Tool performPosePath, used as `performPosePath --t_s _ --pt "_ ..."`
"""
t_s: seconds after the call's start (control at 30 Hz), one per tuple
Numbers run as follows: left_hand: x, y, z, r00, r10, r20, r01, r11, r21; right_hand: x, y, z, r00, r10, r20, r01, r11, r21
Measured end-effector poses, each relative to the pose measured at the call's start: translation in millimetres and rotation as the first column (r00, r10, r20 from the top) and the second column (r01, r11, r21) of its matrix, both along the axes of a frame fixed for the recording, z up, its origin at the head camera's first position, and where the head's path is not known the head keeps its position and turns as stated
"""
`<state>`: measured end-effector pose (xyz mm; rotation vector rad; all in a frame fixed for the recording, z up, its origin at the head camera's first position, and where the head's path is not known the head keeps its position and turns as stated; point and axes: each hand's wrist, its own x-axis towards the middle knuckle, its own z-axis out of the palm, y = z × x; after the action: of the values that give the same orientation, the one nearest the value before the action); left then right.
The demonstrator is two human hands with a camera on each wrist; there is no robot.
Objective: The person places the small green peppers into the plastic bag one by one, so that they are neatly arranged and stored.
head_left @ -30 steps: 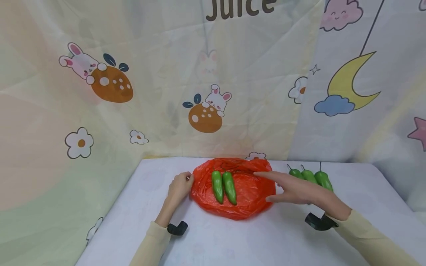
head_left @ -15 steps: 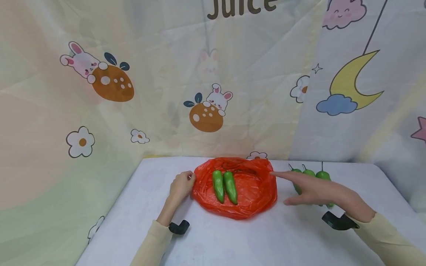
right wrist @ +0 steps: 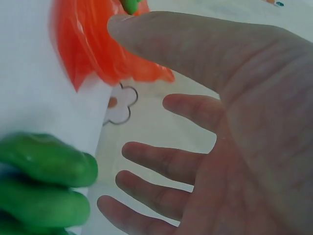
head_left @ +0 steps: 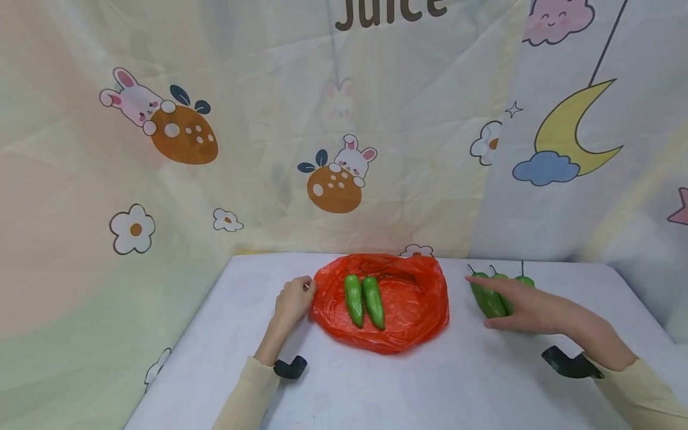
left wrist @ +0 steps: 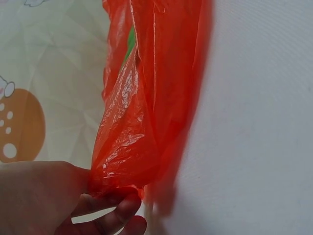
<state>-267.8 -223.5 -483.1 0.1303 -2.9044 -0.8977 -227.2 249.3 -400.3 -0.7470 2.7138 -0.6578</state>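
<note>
A red plastic bag [head_left: 411, 313] lies opened out on the white table, and two green chili peppers [head_left: 373, 303] lie side by side in it. My left hand [head_left: 291, 304] pinches the bag's left edge; in the left wrist view the thin plastic [left wrist: 124, 152] is gathered between thumb and fingers. My right hand [head_left: 543, 310] hovers over three more green peppers [head_left: 485, 297] to the right of the bag, partly covering them. Its fingers are spread and hold nothing, with those peppers [right wrist: 46, 161] just beyond the fingertips in the right wrist view.
The white table [head_left: 344, 388] extends in front of the bag and to both sides. Behind it hangs a printed cloth backdrop [head_left: 258, 119] with rabbits, flowers and a moon. A black strap mount [head_left: 571, 362] sits on the right wrist, another on the left.
My right hand has moved right, from the bag's right edge to over the peppers beside it. The left hand stays at the bag's left edge.
</note>
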Motion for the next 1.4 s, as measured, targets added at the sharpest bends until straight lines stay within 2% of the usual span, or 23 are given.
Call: performPosePath --t_s 0.23,0.3,0.57,0.73,1.17,1.4 --pt "-0.6 -0.1 -0.8 1.000 0.006 -0.009 -0.006 1.000 -0.009 -1.4 14 4.7 0.999 -0.026 0.021 0.026 1.000 -0.016" --pt "-0.6 -0.3 -0.8 1.000 0.005 -0.010 -0.005 1.000 -0.009 -2.7 19 4.2 1.000 -0.026 -0.004 0.026 1.000 -0.013" --pt "-1.7 2.2 -0.9 1.000 -0.004 0.006 0.004 1.000 0.009 -6.9 38 -7.7 0.995 -0.082 -0.049 0.086 0.993 0.078" --pt "-1.7 1.6 -2.9 1.000 0.004 0.010 -0.004 1.000 0.000 -9.8 53 -17.4 0.993 -0.096 -0.075 0.103 0.990 0.094" --pt "-1.9 0.2 -2.7 1.000 0.007 0.014 -0.007 1.000 0.002 -29.2 78 -37.2 0.994 -0.110 0.011 0.106 0.980 0.167" --pt "-1.4 0.2 -2.8 1.000 0.008 0.010 -0.008 1.000 -0.004 -33.2 82 -42.1 0.983 -0.139 0.119 0.120 0.981 0.153"
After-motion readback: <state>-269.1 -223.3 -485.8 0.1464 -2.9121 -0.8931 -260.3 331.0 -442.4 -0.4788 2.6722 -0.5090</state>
